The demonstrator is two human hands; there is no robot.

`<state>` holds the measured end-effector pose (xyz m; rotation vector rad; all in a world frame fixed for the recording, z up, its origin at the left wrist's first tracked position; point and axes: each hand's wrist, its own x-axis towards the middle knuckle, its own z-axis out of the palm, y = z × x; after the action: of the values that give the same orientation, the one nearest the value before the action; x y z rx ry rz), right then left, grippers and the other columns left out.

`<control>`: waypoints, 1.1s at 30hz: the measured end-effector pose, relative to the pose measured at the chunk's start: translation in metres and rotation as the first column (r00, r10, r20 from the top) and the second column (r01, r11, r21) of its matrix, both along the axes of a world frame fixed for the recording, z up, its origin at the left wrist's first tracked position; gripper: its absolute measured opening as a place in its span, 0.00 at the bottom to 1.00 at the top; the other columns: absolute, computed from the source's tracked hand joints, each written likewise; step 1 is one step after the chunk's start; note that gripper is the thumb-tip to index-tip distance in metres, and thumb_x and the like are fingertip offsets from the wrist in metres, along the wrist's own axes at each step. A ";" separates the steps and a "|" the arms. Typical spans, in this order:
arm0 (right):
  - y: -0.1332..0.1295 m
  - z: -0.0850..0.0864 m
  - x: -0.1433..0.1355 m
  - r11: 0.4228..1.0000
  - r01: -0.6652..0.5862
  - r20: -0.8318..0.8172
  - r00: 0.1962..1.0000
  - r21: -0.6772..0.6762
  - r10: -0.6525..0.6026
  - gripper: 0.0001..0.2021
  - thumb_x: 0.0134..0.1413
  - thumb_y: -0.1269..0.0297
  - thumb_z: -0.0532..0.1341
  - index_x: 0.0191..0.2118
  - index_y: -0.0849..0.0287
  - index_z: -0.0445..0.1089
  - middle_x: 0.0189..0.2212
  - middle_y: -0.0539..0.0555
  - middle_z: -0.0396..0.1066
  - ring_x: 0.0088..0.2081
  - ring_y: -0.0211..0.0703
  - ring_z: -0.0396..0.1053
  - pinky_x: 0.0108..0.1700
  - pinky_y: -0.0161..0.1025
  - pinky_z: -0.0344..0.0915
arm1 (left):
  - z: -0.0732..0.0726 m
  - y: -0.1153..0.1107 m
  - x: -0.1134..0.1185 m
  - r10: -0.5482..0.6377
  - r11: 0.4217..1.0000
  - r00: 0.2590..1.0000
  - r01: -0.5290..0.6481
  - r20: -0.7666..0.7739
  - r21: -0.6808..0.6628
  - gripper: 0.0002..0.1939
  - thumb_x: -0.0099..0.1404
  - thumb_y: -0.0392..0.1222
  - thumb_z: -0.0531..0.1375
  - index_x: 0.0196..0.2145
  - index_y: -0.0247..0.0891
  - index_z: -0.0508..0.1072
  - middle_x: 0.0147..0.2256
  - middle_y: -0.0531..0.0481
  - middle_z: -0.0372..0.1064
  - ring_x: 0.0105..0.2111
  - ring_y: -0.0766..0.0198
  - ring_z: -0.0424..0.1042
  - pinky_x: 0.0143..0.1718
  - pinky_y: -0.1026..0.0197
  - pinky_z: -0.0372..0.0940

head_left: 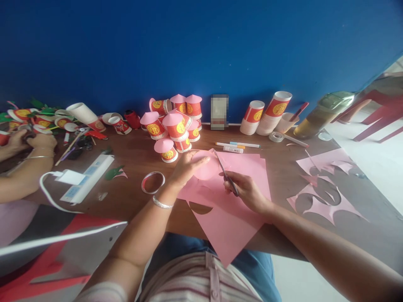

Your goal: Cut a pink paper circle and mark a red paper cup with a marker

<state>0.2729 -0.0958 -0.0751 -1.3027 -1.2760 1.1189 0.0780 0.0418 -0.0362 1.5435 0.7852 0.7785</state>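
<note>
Pinched in my left hand (188, 167) is a round pink paper piece (206, 165), held by its left edge. My right hand (247, 191) grips dark-handled scissors (231, 183), whose blades point up and left to the right edge of the round piece. Large pink sheets (233, 218) lie beneath both hands and hang over the table's front edge. Just behind my left hand stand red paper cups with pink cone tops (163, 147), grouped together.
Pens (250, 145) and a phone (219, 111) are behind the sheets. Stacked cups (273, 111), tape (276, 136), a bottle (324, 115) and pink scraps (327, 205) lie right. Leftward are a tape ring (153, 182), a power strip (88, 178) and another person's hands (40, 144).
</note>
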 end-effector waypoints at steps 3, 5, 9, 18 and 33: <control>0.000 -0.002 0.000 1.000 0.002 0.009 1.000 0.003 -0.002 0.22 0.63 0.46 0.66 0.52 0.59 0.77 0.27 0.49 0.70 0.30 0.40 0.67 0.35 0.41 0.67 | 0.000 0.000 0.000 0.002 1.000 1.000 -0.002 -0.002 -0.002 0.21 0.62 0.54 0.72 0.44 0.35 0.85 0.42 0.44 0.83 0.43 0.54 0.79 0.44 0.57 0.70; 0.001 -0.003 0.000 1.000 0.002 0.008 1.000 0.000 -0.002 0.22 0.63 0.46 0.66 0.52 0.59 0.77 0.27 0.49 0.70 0.30 0.40 0.67 0.35 0.41 0.67 | 0.001 -0.001 0.000 0.004 1.000 1.000 -0.004 -0.002 -0.013 0.21 0.61 0.54 0.72 0.44 0.34 0.85 0.42 0.43 0.83 0.43 0.53 0.79 0.45 0.57 0.70; 0.000 -0.002 0.000 1.000 0.000 0.008 1.000 -0.003 0.000 0.22 0.63 0.46 0.66 0.51 0.60 0.77 0.27 0.49 0.70 0.30 0.40 0.67 0.35 0.41 0.68 | 0.003 -0.002 0.000 0.011 1.000 1.000 -0.011 -0.006 -0.012 0.21 0.60 0.54 0.73 0.43 0.34 0.84 0.43 0.43 0.83 0.44 0.53 0.78 0.45 0.57 0.69; 0.000 0.000 0.000 1.000 0.003 -0.006 1.000 -0.028 -0.003 0.22 0.62 0.47 0.66 0.51 0.60 0.77 0.27 0.50 0.71 0.30 0.40 0.67 0.36 0.41 0.68 | 0.002 -0.001 0.000 0.013 1.000 1.000 -0.013 -0.011 -0.012 0.21 0.60 0.54 0.73 0.43 0.35 0.84 0.42 0.44 0.83 0.43 0.53 0.79 0.45 0.57 0.69; 0.000 -0.002 -0.001 1.000 0.010 -0.003 1.000 -0.029 -0.010 0.23 0.61 0.45 0.67 0.50 0.60 0.77 0.26 0.49 0.70 0.29 0.40 0.67 0.35 0.41 0.67 | 0.005 -0.002 0.000 0.007 1.000 1.000 -0.007 -0.010 -0.030 0.22 0.60 0.54 0.73 0.44 0.33 0.84 0.42 0.43 0.83 0.44 0.51 0.79 0.47 0.56 0.70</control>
<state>0.2719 -0.0955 -0.0768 -1.3268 -1.2543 1.1357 0.0781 0.0399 -0.0312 1.5198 0.8063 0.7616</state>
